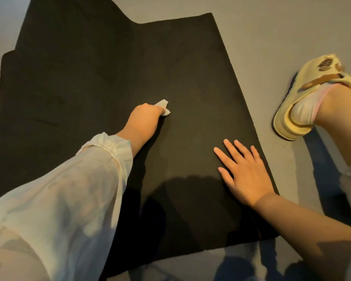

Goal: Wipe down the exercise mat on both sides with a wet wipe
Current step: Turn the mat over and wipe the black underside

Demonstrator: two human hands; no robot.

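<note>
While the left hand (145, 116) is stretched out over the middle of the exercise mat (101, 63), its fingers are curled round a small white wet wipe (164, 107) and pressing it down onto the dark surface — so the wiping stage is what we're looking at, not the set-up. The right hand (244, 175) lies flat with fingers straight and spread, holding nothing, palm down near the mat's right edge; it looks like a brace to stop the mat sliding.

The mat itself is spread on the grey floor (272, 27), and it isn't lying as a single flat sheet: a second layer shows at the far left, with a stepped edge, so part of it seems folded or overlapped. Which face is up — first or second — cannot be told from here.

How far along? Hard to call. No clear wet streaks stand out on the black surface in this light, so the wiped area can't be mapped. My read: one side is in progress, roughly mid-mat, with the far end and the left layer likely to need attention, and the flip to the other face may be ahead.

A foot in a yellow slipper (312, 94) is planted on the floor just beside the mat's right edge.
</note>
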